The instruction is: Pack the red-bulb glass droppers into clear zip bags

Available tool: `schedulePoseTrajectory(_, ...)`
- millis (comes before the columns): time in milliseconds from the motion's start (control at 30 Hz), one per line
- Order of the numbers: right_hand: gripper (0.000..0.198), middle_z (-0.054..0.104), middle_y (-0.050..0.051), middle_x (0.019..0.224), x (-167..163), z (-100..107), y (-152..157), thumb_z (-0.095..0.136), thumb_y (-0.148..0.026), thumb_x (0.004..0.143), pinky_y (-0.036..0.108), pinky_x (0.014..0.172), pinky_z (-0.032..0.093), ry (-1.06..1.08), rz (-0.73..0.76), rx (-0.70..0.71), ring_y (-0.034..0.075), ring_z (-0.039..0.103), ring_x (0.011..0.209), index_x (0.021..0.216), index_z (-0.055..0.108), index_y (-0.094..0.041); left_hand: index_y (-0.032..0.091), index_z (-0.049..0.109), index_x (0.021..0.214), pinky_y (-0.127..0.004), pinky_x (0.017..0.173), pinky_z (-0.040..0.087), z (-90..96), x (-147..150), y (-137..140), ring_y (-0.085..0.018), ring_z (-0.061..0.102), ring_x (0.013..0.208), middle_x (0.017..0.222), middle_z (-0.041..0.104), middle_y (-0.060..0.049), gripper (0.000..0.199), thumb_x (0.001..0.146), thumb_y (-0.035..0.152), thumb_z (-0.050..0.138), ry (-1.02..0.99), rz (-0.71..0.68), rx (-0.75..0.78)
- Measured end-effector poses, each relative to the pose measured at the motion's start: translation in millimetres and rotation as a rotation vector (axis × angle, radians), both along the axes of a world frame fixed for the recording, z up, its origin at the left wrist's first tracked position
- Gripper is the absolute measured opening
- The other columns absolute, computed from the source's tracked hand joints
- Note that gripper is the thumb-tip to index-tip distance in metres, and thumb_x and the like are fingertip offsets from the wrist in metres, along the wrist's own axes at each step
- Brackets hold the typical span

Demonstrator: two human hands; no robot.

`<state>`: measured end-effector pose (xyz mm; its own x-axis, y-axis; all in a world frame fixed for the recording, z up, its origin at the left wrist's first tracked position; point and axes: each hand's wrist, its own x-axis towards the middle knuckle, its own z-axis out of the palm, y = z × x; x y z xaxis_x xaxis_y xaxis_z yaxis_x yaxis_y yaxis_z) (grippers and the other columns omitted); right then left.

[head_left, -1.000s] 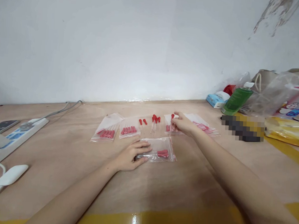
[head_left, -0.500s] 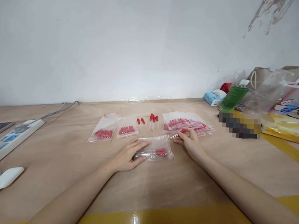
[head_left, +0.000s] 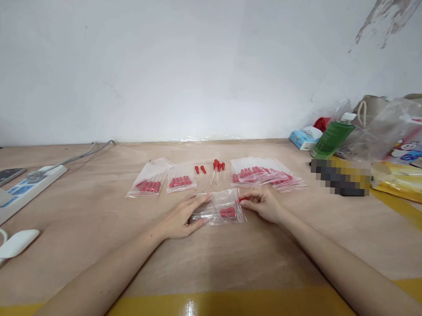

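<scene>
My left hand [head_left: 183,219] holds the closed end of a clear zip-lock bag [head_left: 213,218] against the table, its fingers along the top edge and its thumb along the lower edge. Inside this bag lie droppers with red rubber bulbs [head_left: 228,212]; their glass stems are hard to see. At the bag's right-hand opening, my right hand [head_left: 261,204] pinches another dropper [head_left: 243,200] by its red bulb. Its stem points left into the bag. Beyond the bag, several loose droppers [head_left: 217,166] lie on the table.
Filled dropper bags lie to the left [head_left: 149,185], mid-left [head_left: 180,181] and in an overlapping pile [head_left: 254,172] at right. A green bottle [head_left: 334,136], tissue pack [head_left: 305,138] and plastic bags [head_left: 386,124] stand at far right. A power strip [head_left: 28,191] lies at left.
My right hand has moved left to the bag's opening, and the dropper's stem has slid into the bag. My left hand stays on the bag. The view has shifted slightly.
</scene>
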<state>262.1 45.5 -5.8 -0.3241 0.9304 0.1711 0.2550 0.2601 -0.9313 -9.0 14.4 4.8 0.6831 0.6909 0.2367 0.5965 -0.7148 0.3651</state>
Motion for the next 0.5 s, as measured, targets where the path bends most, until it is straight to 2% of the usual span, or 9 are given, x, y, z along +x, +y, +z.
schedulePoseTrajectory(167, 0.030, 0.065, 0.001, 0.076, -17, -9, -3, 0.063, -0.025, 0.062, 0.021, 0.045, 0.042, 0.067, -0.081, -0.082, 0.011, 0.056, 0.055, 0.091, 0.060, -0.016, 0.023, 0.017, 0.139, -0.043, 0.105, 0.027, -3.3, -1, 2, -0.022, 0.041, 0.121, 0.135, 0.042, -0.007, 0.060, 0.087, 0.032, 0.047, 0.007, -0.008, 0.011)
schedulePoseTrajectory(300, 0.030, 0.066, 0.003, 0.084, -21, -13, -6, 0.057, -0.021, 0.065, 0.020, 0.049, 0.045, 0.133, -0.016, -0.133, 0.011, 0.060, 0.062, 0.095, 0.054, -0.017, 0.023, 0.019, 0.138, -0.044, 0.107, 0.025, -4.6, -1, 3, -0.021, 0.041, 0.122, 0.136, 0.040, -0.007, 0.058, 0.088, 0.032, 0.046, -0.003, -0.010, 0.005)
schedulePoseTrajectory(400, 0.033, 0.066, 0.003, 0.088, -13, -10, -6, 0.055, -0.026, 0.068, 0.019, 0.039, 0.040, 0.090, 0.071, -0.234, 0.006, 0.051, 0.042, 0.100, 0.049, -0.018, 0.022, 0.027, 0.136, -0.045, 0.107, 0.024, -3.5, 0, 3, -0.021, 0.041, 0.121, 0.135, 0.041, -0.007, 0.054, 0.087, 0.032, 0.047, -0.010, -0.007, 0.001)
schedulePoseTrajectory(467, 0.035, 0.065, 0.002, 0.088, -5, -5, -3, 0.054, -0.030, 0.070, 0.019, 0.033, 0.034, 0.023, 0.022, -0.229, 0.004, 0.042, 0.034, 0.102, 0.048, -0.019, 0.023, 0.036, 0.132, -0.046, 0.107, 0.022, -2.5, 0, 3, -0.022, 0.042, 0.121, 0.132, 0.045, -0.007, 0.048, 0.086, 0.033, 0.048, -0.004, -0.008, 0.000)
schedulePoseTrajectory(500, 0.034, 0.065, 0.002, 0.087, -1, -2, 1, 0.055, -0.031, 0.070, 0.019, 0.034, 0.034, -0.014, -0.038, -0.178, 0.004, 0.043, 0.035, 0.101, 0.050, -0.018, 0.023, 0.041, 0.130, -0.047, 0.108, 0.021, -2.2, 0, 3, -0.022, 0.042, 0.121, 0.130, 0.047, -0.007, 0.045, 0.086, 0.032, 0.049, -0.001, -0.013, 0.000)
